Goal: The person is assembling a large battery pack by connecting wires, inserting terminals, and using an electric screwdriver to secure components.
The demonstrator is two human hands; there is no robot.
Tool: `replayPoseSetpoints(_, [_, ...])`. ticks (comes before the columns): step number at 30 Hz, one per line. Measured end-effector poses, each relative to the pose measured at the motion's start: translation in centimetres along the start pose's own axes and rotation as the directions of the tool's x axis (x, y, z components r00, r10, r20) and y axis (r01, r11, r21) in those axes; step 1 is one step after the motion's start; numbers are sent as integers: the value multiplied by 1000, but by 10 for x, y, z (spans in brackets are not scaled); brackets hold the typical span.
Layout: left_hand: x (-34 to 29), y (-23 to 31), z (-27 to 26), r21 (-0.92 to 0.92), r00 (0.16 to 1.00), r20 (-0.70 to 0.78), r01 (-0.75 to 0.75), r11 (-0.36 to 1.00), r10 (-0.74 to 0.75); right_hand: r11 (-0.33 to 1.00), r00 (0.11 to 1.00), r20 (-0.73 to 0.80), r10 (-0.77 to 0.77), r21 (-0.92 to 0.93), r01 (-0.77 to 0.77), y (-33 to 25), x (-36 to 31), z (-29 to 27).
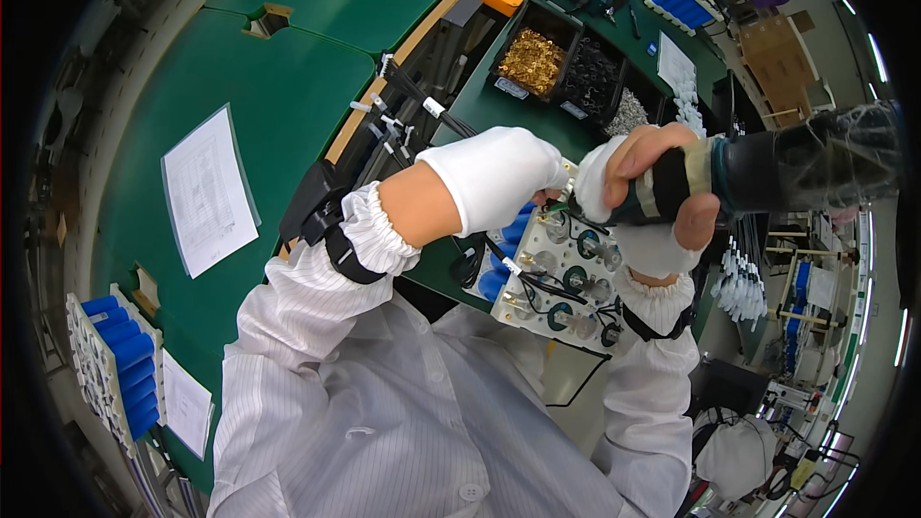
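Observation:
My right hand [662, 177], in a white fingerless glove, is wrapped round the dark body of a power screwdriver [801, 168]. Its front end points left, down at a white-framed battery pack [530, 328]. Blue cylindrical cells [493, 284] show along the pack's side, with round terminals and black wires on its upper face. My left hand [504, 177], gloved alike, is closed at the pack's far edge, close to the screwdriver's front. The glove hides most of its fingers, and what they pinch I cannot make out. The screwdriver's tip is also hard to see.
Beyond the pack stand black bins with brass-coloured parts [532, 62], black parts [592, 75] and silver screws [628, 113]. Black cables [408, 86] lie left of them. Printed sheets [211, 192] rest on the green table. Another blue-celled pack [120, 355] stands at the left edge.

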State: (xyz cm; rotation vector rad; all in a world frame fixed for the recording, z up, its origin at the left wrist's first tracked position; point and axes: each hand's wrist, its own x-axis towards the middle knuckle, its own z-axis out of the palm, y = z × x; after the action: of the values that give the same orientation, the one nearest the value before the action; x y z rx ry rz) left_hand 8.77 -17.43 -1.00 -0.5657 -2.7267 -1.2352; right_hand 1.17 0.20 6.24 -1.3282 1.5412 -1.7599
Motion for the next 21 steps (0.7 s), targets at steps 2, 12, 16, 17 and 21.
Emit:
replayPoseSetpoints(2, [-3, 0, 2, 25, 1000, -3, 3, 1000, -3, 1000, 989, -145, -11, -11, 9, 3, -3, 7])
replayPoseSetpoints(12, [-19, 11, 21, 171, 984, -178, 62, 983, -32, 998, 997, -79, -26, 62, 31, 9, -6, 11])
replayPoseSetpoints(16, [-47, 48, 31, 323, 964, -259, 137, 936, -52, 949, 983, -68, -168, 260, 180, 12, -12, -1])
replayPoseSetpoints(17, [-50, 56, 32, 327, 964, -261, 136, 935, -49, 955, 977, -78, -200, 209, 213, 10, -10, -3])
replayPoseSetpoints(21, [-44, 83, 49, 401, 934, -288, 317, 860, -210, 949, 957, -90, -277, 130, 287, 5, -11, -8])
